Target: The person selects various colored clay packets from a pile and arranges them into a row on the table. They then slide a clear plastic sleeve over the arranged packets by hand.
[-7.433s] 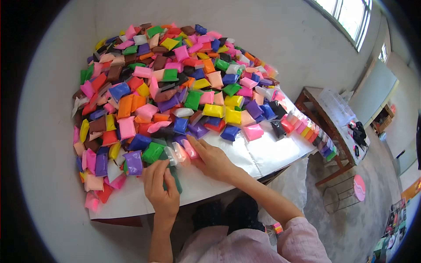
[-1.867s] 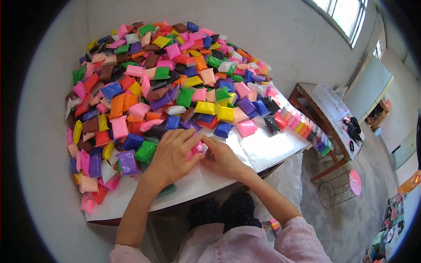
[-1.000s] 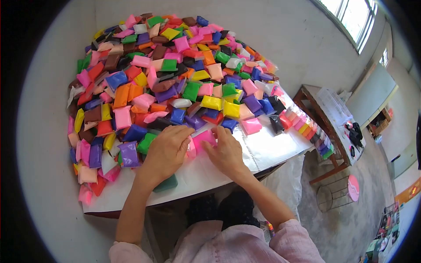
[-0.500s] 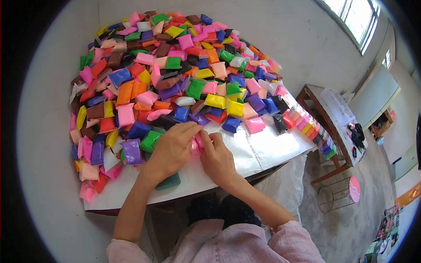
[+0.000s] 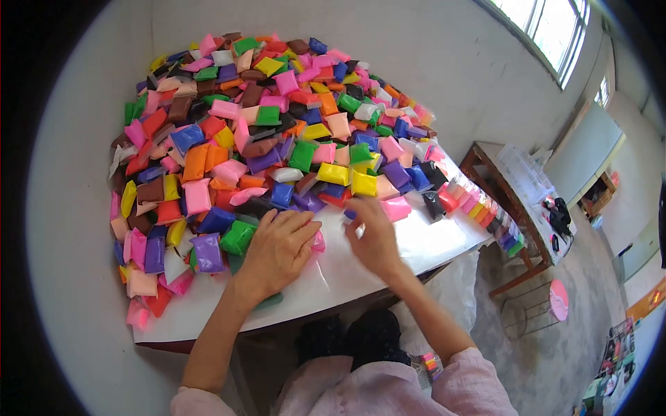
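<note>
- Left hand (image 5: 276, 251) lies flat over a pink packet (image 5: 318, 241) on the counter (image 5: 388, 260), no grip closed.
- Right hand (image 5: 374, 236) blurred, reaching toward the pile (image 5: 263, 132); grip unclear.

Glossy plastic packets (image 5: 277, 132) piled upper left; smooth white sheet on desk (image 5: 416, 243); wood side table (image 5: 485, 163) at right.

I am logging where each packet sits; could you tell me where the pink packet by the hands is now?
In the head view the pink packet lies on the white table, under the left hand's fingertips, left of the right hand.
</note>
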Demonstrator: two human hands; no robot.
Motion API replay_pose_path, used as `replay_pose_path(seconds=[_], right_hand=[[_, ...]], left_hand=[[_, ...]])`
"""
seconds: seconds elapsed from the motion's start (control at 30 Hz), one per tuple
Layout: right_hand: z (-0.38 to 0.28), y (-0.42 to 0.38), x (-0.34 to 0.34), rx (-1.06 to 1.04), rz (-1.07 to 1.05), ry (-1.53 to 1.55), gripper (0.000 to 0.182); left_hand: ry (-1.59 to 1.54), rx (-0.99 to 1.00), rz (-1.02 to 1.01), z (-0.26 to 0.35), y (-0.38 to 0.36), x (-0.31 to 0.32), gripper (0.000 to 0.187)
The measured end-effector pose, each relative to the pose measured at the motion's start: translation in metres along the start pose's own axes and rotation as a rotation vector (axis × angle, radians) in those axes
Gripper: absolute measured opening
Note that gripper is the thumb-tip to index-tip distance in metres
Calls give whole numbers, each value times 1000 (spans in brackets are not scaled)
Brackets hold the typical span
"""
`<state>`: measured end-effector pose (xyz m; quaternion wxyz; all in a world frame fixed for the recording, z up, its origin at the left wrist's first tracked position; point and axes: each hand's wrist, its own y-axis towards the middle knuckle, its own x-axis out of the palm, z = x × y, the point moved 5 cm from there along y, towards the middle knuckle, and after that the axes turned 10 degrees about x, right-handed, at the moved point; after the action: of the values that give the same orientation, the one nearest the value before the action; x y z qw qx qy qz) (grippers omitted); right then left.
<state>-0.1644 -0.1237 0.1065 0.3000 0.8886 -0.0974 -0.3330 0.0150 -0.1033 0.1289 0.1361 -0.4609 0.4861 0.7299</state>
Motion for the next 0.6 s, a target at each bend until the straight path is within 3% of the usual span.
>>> replay_pose_path(seconds=[0.07,0.23,0.43,0.53,0.6], right_hand=[[29,31,-12,73,118,-224,27],[75,74,-5,120,-100,-422,37],[66,73,-20,85,-99,-551,32],[52,49,-42,169,67,-312,32],[49,23,-46,313,3,111,36]], left_hand=[[11,6,9,2,0,0,31],[31,5,-15,9,6,-6,38],[70,0,-35,8,9,-1,39],[138,29,34,16,9,-5,37],[233,58,88,36,11,-17,35]])
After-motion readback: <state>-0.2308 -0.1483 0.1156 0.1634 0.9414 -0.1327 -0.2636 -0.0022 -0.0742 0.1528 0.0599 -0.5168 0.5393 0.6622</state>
